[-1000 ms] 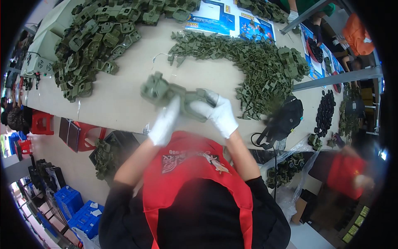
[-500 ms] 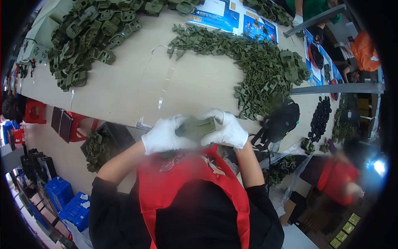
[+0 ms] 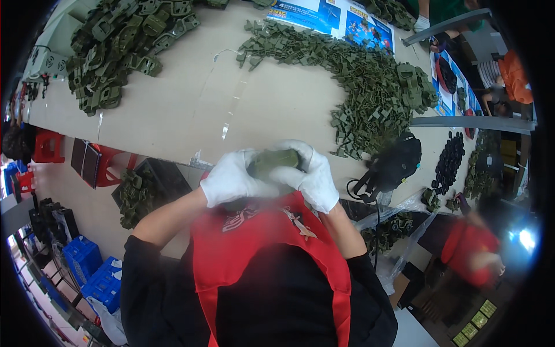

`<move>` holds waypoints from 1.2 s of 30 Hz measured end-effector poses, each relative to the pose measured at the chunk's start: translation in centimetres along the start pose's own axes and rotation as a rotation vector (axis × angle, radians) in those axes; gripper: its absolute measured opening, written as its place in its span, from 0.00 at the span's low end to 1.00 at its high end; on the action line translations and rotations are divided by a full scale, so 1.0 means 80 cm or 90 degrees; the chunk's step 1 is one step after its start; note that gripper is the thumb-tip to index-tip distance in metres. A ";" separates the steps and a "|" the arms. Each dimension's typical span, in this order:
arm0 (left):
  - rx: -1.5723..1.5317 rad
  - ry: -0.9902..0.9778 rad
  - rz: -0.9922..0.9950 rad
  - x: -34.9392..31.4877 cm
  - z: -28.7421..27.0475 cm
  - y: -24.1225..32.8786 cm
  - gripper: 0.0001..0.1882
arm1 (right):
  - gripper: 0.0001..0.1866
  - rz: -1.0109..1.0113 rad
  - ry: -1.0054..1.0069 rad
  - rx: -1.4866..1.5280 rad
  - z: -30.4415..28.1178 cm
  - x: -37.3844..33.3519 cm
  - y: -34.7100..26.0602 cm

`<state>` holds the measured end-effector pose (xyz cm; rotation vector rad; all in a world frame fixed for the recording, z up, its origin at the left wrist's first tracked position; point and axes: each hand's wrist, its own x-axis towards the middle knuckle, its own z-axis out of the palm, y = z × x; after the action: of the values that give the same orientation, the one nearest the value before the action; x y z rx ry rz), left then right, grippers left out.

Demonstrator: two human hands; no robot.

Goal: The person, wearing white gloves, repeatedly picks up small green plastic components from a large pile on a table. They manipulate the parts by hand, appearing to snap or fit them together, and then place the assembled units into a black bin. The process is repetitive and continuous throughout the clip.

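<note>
An olive-green plastic part (image 3: 272,162) is held between both hands, just over the near table edge and in front of my red apron. It is blurred and partly covered by fingers, so its exact kind cannot be told; it resembles a toy vehicle shell. My left hand (image 3: 234,182), in a white glove, is closed round its left side. My right hand (image 3: 317,182), gloved likewise, grips the right side with its fingers bent across the part. Beyond the hands lies a wide pile of small olive-green plastic pieces (image 3: 370,87).
Larger green vehicle-like shells (image 3: 110,58) are heaped at the far left. A black strapped tool or bag (image 3: 399,165) lies right of my hands. A grey metal bar (image 3: 468,122) crosses the right side. A dark bin of green parts (image 3: 150,188) stands below left. Other people are at the right.
The green part has turned in my hands, and my right fingers have shifted across its near side. The whole view has shifted slightly, with the table sitting higher.
</note>
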<state>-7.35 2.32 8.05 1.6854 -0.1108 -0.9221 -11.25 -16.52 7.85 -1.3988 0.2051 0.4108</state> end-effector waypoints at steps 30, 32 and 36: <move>-0.067 0.039 0.035 0.006 -0.051 -0.024 0.51 | 0.19 -0.061 0.202 0.140 -0.061 0.031 0.045; -0.118 0.044 -0.016 0.006 -0.045 -0.043 0.48 | 0.19 -0.073 0.206 0.161 -0.059 0.019 0.054; -0.197 0.067 -0.071 0.003 -0.031 -0.050 0.41 | 0.23 0.042 0.251 -0.268 -0.077 0.014 0.069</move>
<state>-7.18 5.52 4.62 1.4584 0.1896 -0.8807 -11.80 -21.77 1.33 -1.8872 0.5097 0.2333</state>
